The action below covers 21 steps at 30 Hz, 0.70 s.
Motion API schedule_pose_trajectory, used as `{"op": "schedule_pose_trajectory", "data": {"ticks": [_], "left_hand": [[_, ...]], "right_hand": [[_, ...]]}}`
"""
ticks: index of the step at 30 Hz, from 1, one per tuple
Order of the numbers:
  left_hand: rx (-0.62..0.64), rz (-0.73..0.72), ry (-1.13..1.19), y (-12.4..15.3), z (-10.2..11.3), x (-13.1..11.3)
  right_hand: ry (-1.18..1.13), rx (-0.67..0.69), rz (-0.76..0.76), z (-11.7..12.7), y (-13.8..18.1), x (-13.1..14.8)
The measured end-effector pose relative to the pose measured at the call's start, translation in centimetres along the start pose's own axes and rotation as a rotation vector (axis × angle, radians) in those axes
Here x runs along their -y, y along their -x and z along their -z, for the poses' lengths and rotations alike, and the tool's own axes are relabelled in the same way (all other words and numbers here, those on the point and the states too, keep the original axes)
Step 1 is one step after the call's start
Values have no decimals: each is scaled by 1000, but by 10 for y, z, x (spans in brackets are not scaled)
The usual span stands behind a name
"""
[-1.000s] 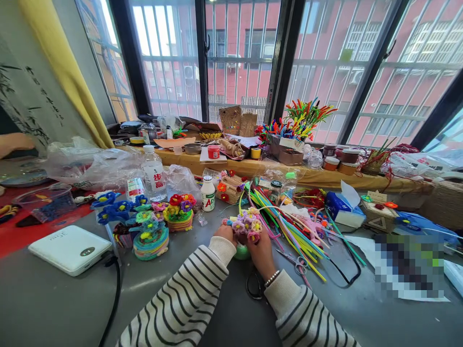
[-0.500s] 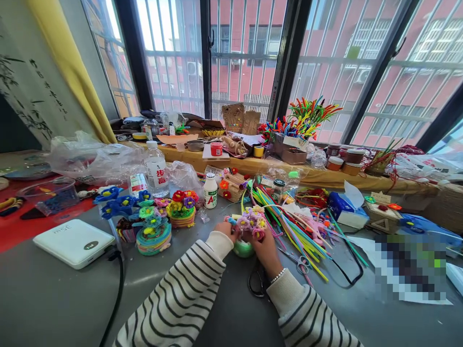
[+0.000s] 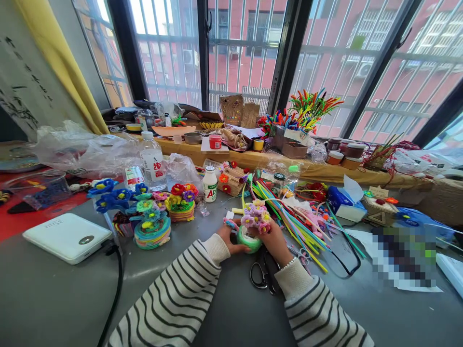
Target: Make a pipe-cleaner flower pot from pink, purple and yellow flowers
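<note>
Both my hands hold a small pipe-cleaner flower pot over the grey table: a green coiled base topped with purple, pink and yellow flowers. My left hand cups the base from the left with fingers curled round it. My right hand, with a bead bracelet at the wrist, grips the pot's right side under the flowers. Both sleeves are white with dark stripes.
Black-handled scissors lie just below my hands. Loose coloured pipe cleaners spread to the right. Finished flower pots, a water bottle, a small white bottle and a white power bank with a cable sit on the left; a tissue pack sits on the right.
The pot has tipped and risen a little, so its green base now shows between my hands. My left hand has slid under the base. The camera view has shifted slightly.
</note>
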<state>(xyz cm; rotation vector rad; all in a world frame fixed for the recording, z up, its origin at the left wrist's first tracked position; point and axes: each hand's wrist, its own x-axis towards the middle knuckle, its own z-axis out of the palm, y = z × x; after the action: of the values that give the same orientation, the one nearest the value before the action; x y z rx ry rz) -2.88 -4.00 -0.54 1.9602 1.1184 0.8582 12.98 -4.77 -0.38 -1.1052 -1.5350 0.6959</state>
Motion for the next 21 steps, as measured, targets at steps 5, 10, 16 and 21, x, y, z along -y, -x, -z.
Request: {"op": "schedule_pose_trajectory", "data": {"ticks": [5,10,16,21], "left_hand": [[92,-77,-154,-1,6,-11],[1,-26,-225,-2,6,-19],[-90,57,-427,2,4,-7],[-94,61,-452,5,3,-3]], "right_hand": [[50,18,12,-3,-2,2],[76,-3,32,-10,-6,5],[134,-15,37,-20,-9,2],[199,-18,45,-16,-8,4]]}}
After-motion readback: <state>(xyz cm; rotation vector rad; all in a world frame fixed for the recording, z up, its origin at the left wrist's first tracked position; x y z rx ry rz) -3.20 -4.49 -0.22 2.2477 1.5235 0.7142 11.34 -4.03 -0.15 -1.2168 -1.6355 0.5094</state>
